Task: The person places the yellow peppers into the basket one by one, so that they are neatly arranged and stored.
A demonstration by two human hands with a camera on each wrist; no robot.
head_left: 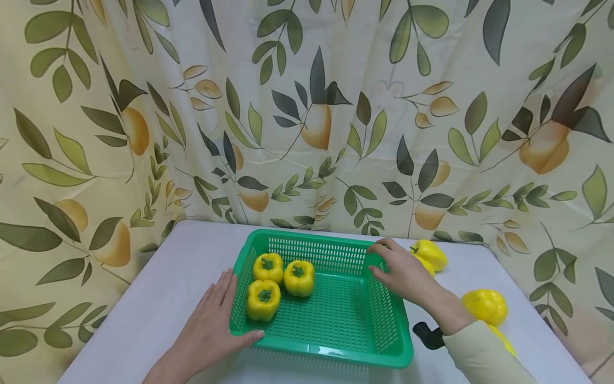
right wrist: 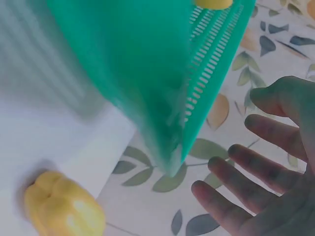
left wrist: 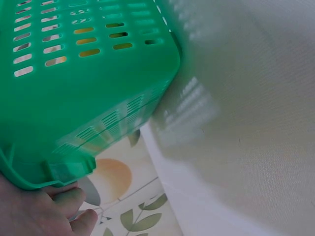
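A green plastic basket (head_left: 331, 309) with slotted walls holds three yellow bell peppers, stem up at its left end: a back pepper (head_left: 268, 268), a pepper to its right (head_left: 299, 278) and a front one (head_left: 263, 301). Along the left rim lies my left hand (head_left: 211, 314), fingers extended and thumb over the front rim; its fingertips show at the rim's outer edge in the left wrist view. My right hand (head_left: 405, 272) hovers by the back right corner with fingers spread, holding nothing. Just beyond it is another yellow pepper (head_left: 430, 255), with one more partly hidden by the hand.
Right of the basket, a yellow pepper (head_left: 485, 306) rests on the white table (head_left: 158, 288), with another partly behind the right sleeve (head_left: 484, 352). A small black object (head_left: 428, 336) shows beside the right wrist. A leaf-and-fruit patterned curtain (head_left: 307, 176) hangs behind the table.
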